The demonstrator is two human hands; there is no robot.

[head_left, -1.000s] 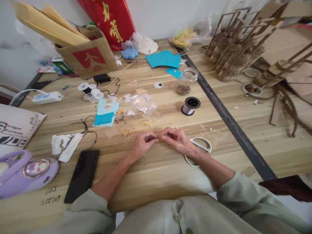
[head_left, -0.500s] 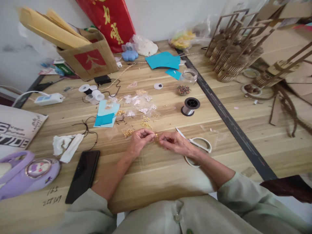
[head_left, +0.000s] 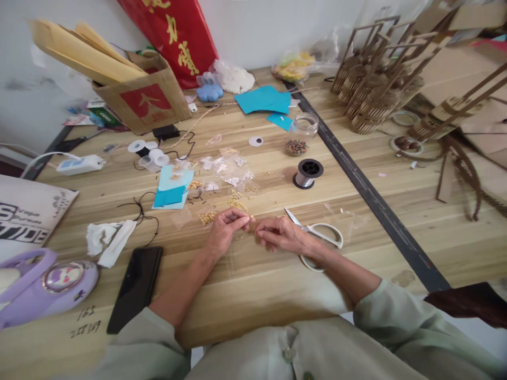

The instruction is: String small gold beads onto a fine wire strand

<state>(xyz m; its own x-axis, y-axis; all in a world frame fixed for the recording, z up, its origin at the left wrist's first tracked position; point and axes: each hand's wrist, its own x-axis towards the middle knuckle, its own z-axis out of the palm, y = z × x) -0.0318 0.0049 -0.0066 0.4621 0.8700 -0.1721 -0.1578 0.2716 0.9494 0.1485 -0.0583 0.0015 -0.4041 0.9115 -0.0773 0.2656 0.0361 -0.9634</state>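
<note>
My left hand [head_left: 226, 230] is closed in a pinch, with a small gold bead [head_left: 252, 218] at its fingertips. A short string of gold beads [head_left: 241, 236] hangs just below those fingers, and a thin clear thread [head_left: 231, 264] trails down toward me. Just to the right, my right hand [head_left: 282, 234] is also closed, thumb against bent fingers; what it holds is too small to make out. Small piles of gold beads [head_left: 207, 217] lie beyond my left hand. White-handled scissors [head_left: 325, 234] lie partly under my right wrist, blades apart. Beyond them stands a spool of clear thread [head_left: 304, 180].
A jar [head_left: 298, 146] of coloured beads stands behind the spool. Small bags of silver pieces [head_left: 233, 179] and blue sheets [head_left: 170, 196] lie ahead. A phone [head_left: 135, 289] and a purple object [head_left: 65, 282] are at left, several wooden baskets [head_left: 368, 105] at far right.
My right hand has drawn slightly away from the left, so the gap between the fingertips is wider. The left hand keeps its pinch. The view has shifted a little.
</note>
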